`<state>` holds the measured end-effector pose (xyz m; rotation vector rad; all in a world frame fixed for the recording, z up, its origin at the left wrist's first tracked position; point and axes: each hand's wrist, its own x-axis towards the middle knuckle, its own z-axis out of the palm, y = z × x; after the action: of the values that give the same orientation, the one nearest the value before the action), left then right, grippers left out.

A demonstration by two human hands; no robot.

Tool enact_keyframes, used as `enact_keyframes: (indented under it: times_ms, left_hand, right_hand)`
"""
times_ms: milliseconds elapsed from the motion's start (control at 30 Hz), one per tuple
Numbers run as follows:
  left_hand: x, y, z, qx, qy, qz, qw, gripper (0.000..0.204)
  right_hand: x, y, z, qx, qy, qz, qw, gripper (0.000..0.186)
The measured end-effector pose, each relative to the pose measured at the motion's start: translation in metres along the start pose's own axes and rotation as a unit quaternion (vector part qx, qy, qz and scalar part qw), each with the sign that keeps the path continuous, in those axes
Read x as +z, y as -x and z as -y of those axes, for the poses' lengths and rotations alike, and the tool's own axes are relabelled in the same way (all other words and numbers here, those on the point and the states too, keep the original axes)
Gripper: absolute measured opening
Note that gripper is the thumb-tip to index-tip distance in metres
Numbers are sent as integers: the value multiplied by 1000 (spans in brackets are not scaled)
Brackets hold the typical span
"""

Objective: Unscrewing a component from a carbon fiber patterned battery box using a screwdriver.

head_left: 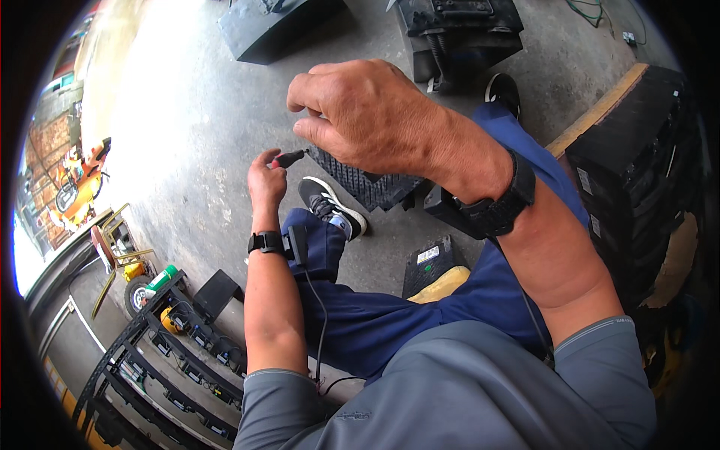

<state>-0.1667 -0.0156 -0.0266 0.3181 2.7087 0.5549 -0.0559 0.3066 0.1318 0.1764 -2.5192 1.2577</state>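
My left hand (266, 182) is closed around a small tool with a red grip and a dark tip (291, 158); its exact kind cannot be made out. The tip points right, toward a black ribbed block (367, 187) on the floor between my feet. Above that block hovers my right hand (360, 112), nearer to the camera and seen from its back. Its fingers are curled in, and whatever they may hold is hidden. Part of the block lies behind my right hand and wrist.
A black battery-like case (429, 264) and a yellow pad (444, 286) sit between my legs. Black boxes (274, 30) (461, 34) stand ahead. Black cases (630, 157) are stacked at right. A black rack (161, 341) with devices and a chair (112, 247) are at left.
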Motion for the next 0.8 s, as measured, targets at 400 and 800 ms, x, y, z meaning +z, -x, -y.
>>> enact_keyframes:
  times_ms: [400,800]
  left_hand:
    - [-1,12,-47,-37,-31,-16,999,41]
    - [6,9,-38,-49,-44,-19,998,43]
  right_hand:
    - [1,4,-3,23,-5,1,1000,15]
    - [2,5,-6,19,-3,1,1000,15]
